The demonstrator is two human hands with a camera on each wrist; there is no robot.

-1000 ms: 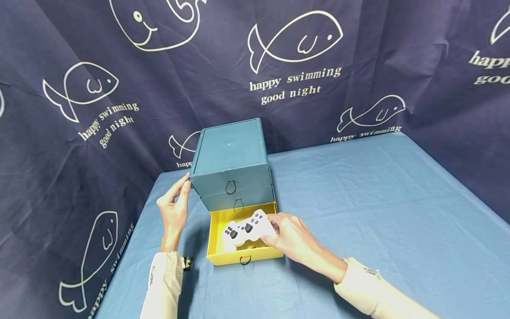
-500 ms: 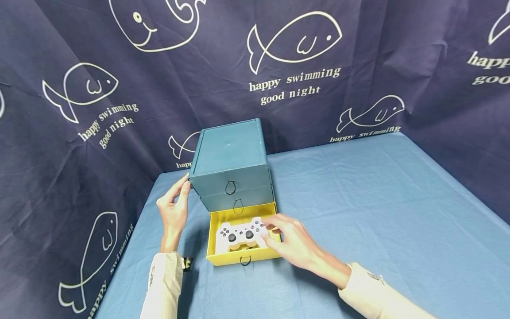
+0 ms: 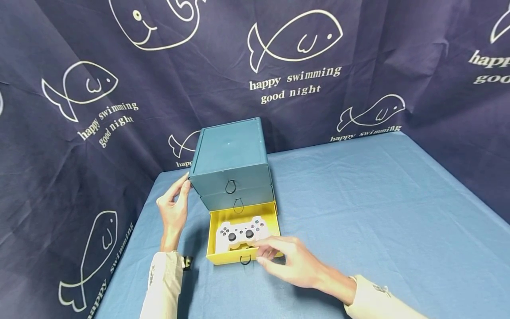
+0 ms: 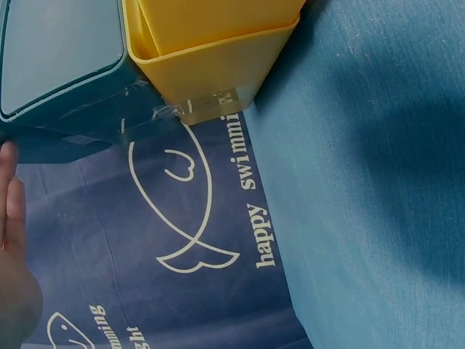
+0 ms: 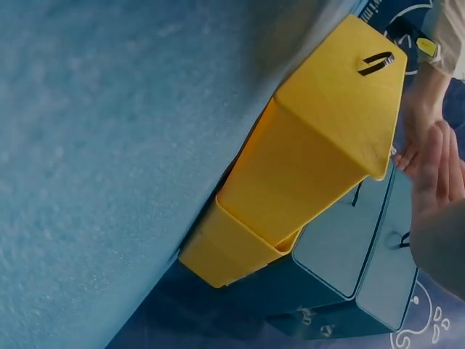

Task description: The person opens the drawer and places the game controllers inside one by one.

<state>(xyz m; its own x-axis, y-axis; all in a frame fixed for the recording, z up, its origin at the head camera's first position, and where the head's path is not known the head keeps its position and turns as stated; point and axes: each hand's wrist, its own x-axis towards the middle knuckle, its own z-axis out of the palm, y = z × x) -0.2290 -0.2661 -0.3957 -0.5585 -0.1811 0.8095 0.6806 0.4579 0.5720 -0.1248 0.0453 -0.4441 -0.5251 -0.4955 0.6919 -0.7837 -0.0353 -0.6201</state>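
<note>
A white game controller [image 3: 240, 228] lies face up inside the pulled-out yellow drawer [image 3: 226, 258], the lowest of a stack. Above it sit two closed blue drawer units [image 3: 229, 150] with black loop pulls. My left hand [image 3: 174, 212] touches the upper blue unit's front left corner; in the left wrist view, its extended fingers [image 4: 14, 211] lie along that unit's side. Over the drawer's front right corner hovers my right hand [image 3: 299, 263], fingers loosely bent and holding nothing, fingertips overlapping the controller's right grip. The right wrist view shows the yellow drawer's front [image 5: 341, 94] beside that hand.
A blue cloth [image 3: 378, 212] covers the table. Behind and to the left hangs a dark blue curtain [image 3: 223, 79] with white fish drawings and lettering, close behind the stack. A wrist device [image 3: 187, 263] shows at my left cuff.
My right hand has lowered the controller, let go of it, and drawn back toward the drawer's front right corner. The controller now lies flat and level in the drawer. My left hand stays put.
</note>
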